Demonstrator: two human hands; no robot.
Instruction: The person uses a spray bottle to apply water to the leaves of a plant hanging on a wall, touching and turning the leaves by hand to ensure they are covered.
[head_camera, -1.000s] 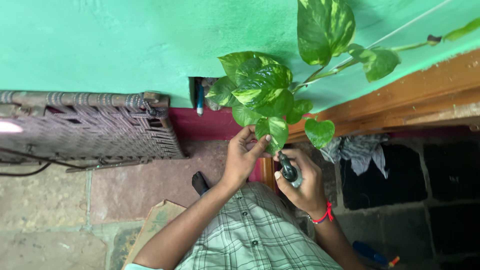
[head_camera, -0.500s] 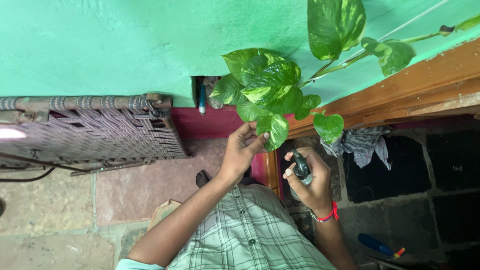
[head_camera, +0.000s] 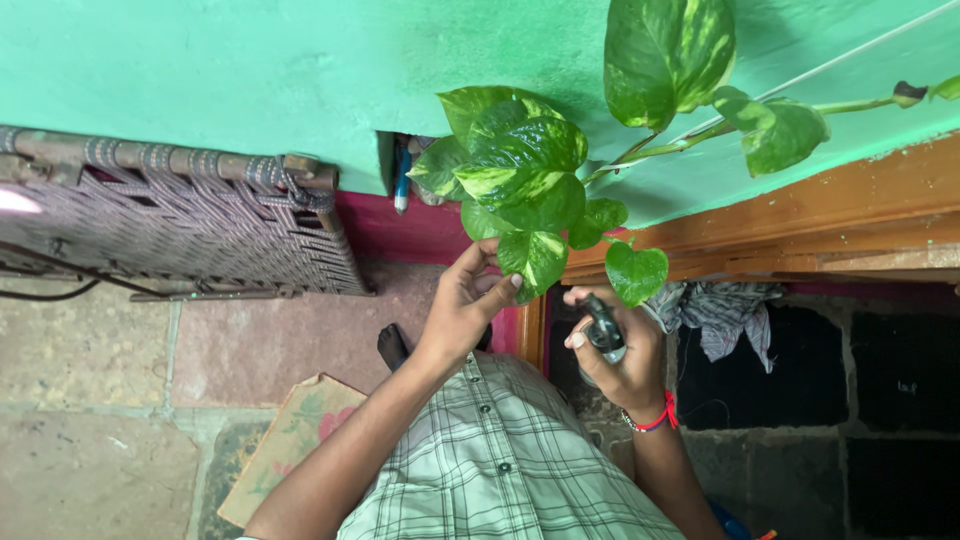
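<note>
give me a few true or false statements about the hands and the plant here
1. The left hand touches a variegated green leaf. True.
2. The right hand is empty. False: it grips a small dark bottle-like tool.
3. A red band sits on the right wrist. True.
4. The wall behind the plant is yellow. False: it is green.
5. A woven cot leans against the wall to the left of the plant. True.
6. The person wears a plain black shirt. False: the shirt is pale green and checked.
</note>
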